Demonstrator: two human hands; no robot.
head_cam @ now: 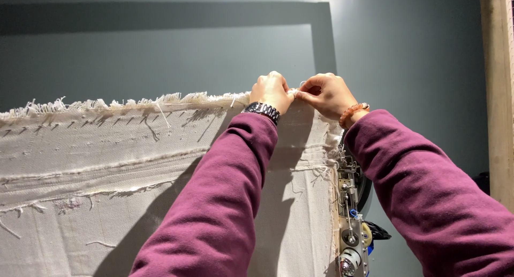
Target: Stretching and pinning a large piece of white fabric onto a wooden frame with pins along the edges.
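A large off-white cloth (107, 164) with a frayed top edge hangs stretched in front of me, pinned along the top by a row of small nails or staples. My left hand (272, 90), with a dark metal watch on the wrist, is closed on the frayed top edge near the cloth's upper right corner. My right hand (326, 94), with an orange bead bracelet on the wrist, pinches the same edge or a loose thread right beside the left hand. Both arms wear maroon sleeves.
A metal tool with springs and rollers (350, 218) hangs at the cloth's right edge, below my right arm. A grey-blue wall (417, 52) is behind. A pale wooden upright (498, 95) stands at the far right.
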